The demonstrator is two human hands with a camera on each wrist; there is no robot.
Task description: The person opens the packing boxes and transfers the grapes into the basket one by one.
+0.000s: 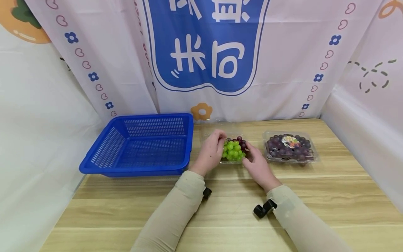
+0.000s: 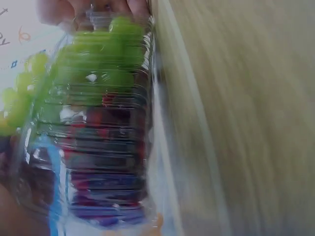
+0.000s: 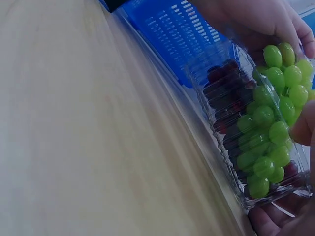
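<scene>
A clear plastic box (image 3: 215, 140) stands with its lid (image 1: 217, 126) folded open behind it. Inside it a bunch of green grapes (image 1: 233, 151) lies over and beside dark red grapes (image 1: 240, 141). My left hand (image 1: 210, 151) curls over the box's left end, its fingers holding the edge of the green bunch. At the opposite end my right hand (image 1: 260, 167) grips the box, thumb against the green grapes and fingers around the outer wall. The left wrist view is blurred; through the box's ribbed side, green grapes (image 2: 93, 59) show nearest the right hand's fingers (image 2: 113, 6).
A blue plastic basket (image 1: 189, 147) with slotted walls stands on the left. To the right lies a closed clear box of dark grapes (image 1: 291, 154) with a colourful label. The wooden table (image 1: 233, 217) ends at printed white cloth (image 1: 126, 70) behind and on both sides.
</scene>
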